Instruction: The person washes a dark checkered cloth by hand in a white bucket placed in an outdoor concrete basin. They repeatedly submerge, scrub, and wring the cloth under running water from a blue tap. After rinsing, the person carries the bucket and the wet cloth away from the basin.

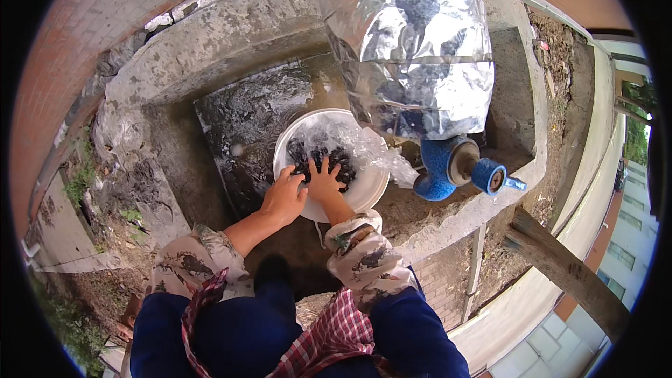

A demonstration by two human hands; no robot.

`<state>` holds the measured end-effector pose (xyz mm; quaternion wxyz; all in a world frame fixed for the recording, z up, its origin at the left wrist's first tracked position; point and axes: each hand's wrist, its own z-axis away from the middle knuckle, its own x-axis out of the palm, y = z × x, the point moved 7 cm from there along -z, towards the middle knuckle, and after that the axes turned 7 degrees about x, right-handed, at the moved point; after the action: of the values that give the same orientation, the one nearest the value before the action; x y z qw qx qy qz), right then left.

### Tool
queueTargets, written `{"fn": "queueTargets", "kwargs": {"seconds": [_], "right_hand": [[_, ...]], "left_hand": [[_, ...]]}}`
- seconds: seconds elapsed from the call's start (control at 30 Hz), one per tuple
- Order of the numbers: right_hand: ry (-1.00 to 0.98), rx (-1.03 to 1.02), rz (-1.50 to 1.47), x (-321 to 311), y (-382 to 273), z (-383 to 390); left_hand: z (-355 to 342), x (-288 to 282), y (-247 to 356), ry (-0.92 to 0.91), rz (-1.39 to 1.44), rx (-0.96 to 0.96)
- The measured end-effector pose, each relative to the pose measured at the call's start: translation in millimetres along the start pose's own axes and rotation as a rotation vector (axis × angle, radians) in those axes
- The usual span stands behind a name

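Grey concrete basin (210,42), wet and stained, holds a white bowl (371,189) on its floor. Left hand (283,196) rests on the bowl's near-left rim, fingers curled over the edge. Right hand (324,180), just beside it, lies open with fingers spread, pressed into a heap of small dark round fruits (336,157), glossy and wet, in the bowl. Water (378,150) streams into the bowl from a blue tap (455,164) below a foil-wrapped pipe (420,42).
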<state>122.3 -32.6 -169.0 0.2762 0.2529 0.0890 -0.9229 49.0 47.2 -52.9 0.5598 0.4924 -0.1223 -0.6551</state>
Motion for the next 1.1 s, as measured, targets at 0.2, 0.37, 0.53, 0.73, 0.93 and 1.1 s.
{"fn": "queueTargets", "kwargs": {"seconds": [0.2,0.37,0.53,0.73,0.93,1.1], "right_hand": [[-0.275,-0.126,0.220,89.7,27.7,-95.1],[0.280,-0.144,-0.331,47.1,25.1,-92.5],[0.175,-0.451,-1.126,-7.2,54.2,-52.5],[-0.489,-0.068,-1.942,-43.8,49.4,110.5],[-0.350,-0.247,-2.002,-63.4,74.8,122.6],[-0.393,-0.839,-2.182,-51.9,77.8,87.7]], "left_hand": [[17.1,-29.3,6.7,0.080,0.010,0.156],[12.5,-14.6,-16.6,0.055,0.440,-0.087],[-7.2,22.8,-29.0,0.021,0.844,-0.500],[-24.7,35.0,-15.7,-0.107,1.332,-0.594],[-20.2,-3.0,38.0,0.052,1.062,-0.230],[15.8,-24.9,159.2,0.172,0.281,0.413]]}}
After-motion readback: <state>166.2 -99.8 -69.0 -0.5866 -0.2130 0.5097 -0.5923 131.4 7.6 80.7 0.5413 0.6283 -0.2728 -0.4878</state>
